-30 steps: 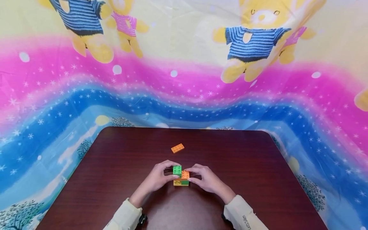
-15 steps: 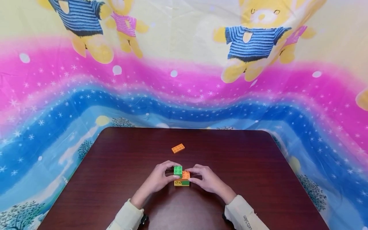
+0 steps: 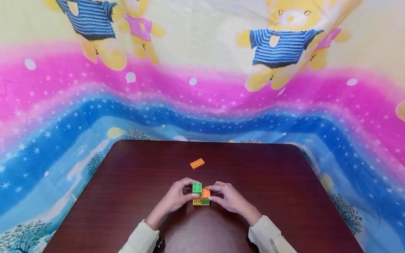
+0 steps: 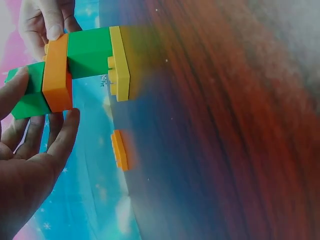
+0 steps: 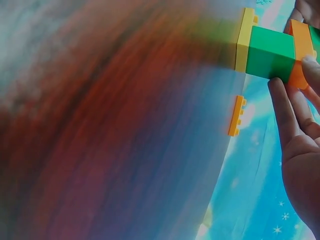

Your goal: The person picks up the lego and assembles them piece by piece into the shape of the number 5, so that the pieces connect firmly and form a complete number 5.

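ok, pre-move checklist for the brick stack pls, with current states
1. Left grip on top green: ok, thumb and fingers on opposite sides.
2. Right grip on orange block: ok, thumb one side, fingers the other.
3. Orange block's left end supported: not ok, it overhangs; lower green is under the right end only, with a gap down to bare studs on yellow.
4. Top green fully seated: cannot tell, no gap shows, but the joint's studs are hidden.
5. Loose orange plate clear of both hands: ok, apart on the table beyond the stack.
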`<act>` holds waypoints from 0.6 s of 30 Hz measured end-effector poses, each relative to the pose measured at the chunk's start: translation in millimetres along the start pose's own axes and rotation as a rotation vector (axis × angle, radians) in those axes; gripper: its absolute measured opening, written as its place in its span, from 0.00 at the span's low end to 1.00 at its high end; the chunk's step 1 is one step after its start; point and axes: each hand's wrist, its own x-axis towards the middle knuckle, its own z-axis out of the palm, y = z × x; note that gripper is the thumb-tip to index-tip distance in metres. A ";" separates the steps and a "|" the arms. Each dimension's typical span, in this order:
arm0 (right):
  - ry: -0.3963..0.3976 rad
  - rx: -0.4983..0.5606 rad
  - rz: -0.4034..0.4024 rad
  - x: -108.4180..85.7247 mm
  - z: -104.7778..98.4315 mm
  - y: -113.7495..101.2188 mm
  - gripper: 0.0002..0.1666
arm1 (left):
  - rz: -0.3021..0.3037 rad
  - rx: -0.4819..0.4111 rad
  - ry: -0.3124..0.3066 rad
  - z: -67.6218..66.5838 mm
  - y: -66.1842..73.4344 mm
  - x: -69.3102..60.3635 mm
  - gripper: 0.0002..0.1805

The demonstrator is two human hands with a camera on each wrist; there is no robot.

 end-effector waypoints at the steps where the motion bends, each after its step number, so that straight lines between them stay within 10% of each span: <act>1: -0.001 0.000 -0.002 0.2 -0.2 -0.3 0.24 | -0.006 -0.012 0.000 0.4 -1.1 -0.1 0.19; 18: -0.009 -0.015 0.008 -0.2 -1.1 -1.0 0.26 | -0.017 -0.091 0.015 3.8 -7.8 -0.5 0.20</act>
